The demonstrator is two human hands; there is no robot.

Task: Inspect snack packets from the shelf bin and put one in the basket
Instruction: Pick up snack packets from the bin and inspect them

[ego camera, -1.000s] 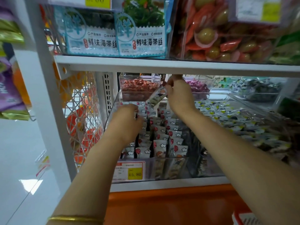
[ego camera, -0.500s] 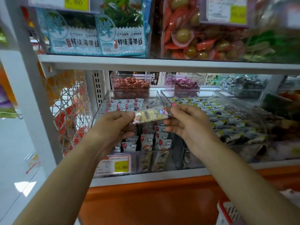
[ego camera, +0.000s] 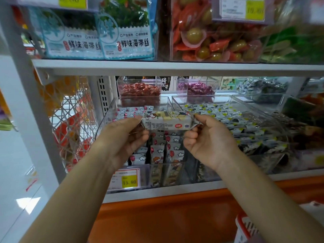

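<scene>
"Holding the packet [ego camera: 166,121] by its two crimped ends: why that way?"

"To keep the printed face bare, I'd say. The left hand [ego camera: 122,137] pinches the left end between thumb and fingers. The right hand [ego camera: 208,141] pinches the right end, its other fingers curled under. Nothing covers the label, which is turned toward the person."

"Where is it, then?"

"In the air, level, over the near part of the clear bin [ego camera: 105,123], above rows of like packets standing on edge."

"Why do those stand so?"

"Probably so each can be drawn out singly."

"And the basket [ego camera: 245,227]?"

"Low at the near right; only a corner of its red-and-white rim shows, well apart from the packet. I judge this the inspecting step. Dropping it in will want one hand to let go and the other to carry it down to the right."
</scene>
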